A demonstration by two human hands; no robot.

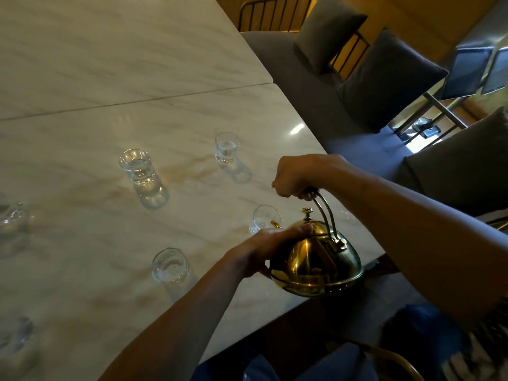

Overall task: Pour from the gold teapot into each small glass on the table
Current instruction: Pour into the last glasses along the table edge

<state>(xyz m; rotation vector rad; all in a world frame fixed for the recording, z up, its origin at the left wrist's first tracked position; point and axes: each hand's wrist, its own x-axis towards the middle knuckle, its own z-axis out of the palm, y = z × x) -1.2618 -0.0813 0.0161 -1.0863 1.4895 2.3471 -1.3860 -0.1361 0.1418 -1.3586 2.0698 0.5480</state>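
The gold teapot [316,259] hangs tilted over the table's right front corner. My right hand [297,177] grips its dark handle from above. My left hand [264,248] presses against the pot's left side, thumb by the lid. Its spout points at a small glass [265,217] just behind my left hand. Other small glasses stand on the marble table [110,78]: one at the back right [226,148], one at the back middle [136,167], one in front [170,266]. Two more glasses sit blurred at the left edge [11,215] [15,334].
A grey bench [302,86] with cushions [384,81] runs along the table's right side. A seam [137,101] crosses the tabletop. My legs in blue [343,364] are below the table's front edge.
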